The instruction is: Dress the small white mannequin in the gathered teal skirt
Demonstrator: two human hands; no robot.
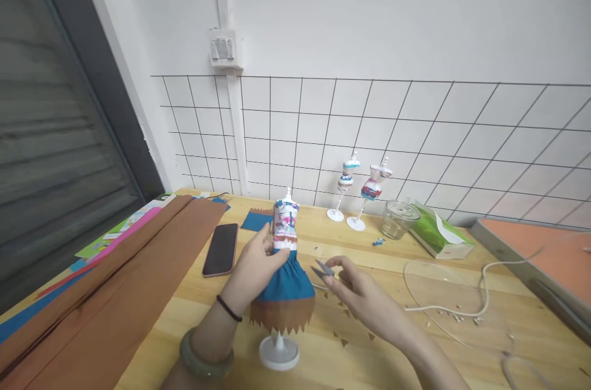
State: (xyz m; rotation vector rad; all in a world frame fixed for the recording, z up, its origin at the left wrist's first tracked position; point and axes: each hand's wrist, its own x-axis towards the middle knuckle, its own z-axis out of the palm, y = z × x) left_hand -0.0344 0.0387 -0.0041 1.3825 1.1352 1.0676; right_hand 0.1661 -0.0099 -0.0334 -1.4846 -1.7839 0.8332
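Observation:
A miniature dress form [287, 218] stands upright on a round white base [279, 353], its torso wrapped in white, pink and blue patches. It wears a gathered blue skirt [286, 279] with a brown, zigzag-cut hem [282, 314]. My left hand [258, 264] grips the form at the waist, thumb in front and fingers partly hidden behind it. Just right of the skirt, my right hand [355, 288] holds small scissors [322, 269], whose grey pointed blades are apart and face the skirt without touching it. Small brown triangular scraps [340, 341] lie on the table below.
A phone [220, 248] and long brown fabric [184, 254] lie left. Behind are a blue-brown fabric piece [257, 219], two more dress forms [347, 178], a clear cup [399, 219] and a green tissue pack [436, 230]. A white cord [484, 291] and an orange-lined tray [545, 261] are right.

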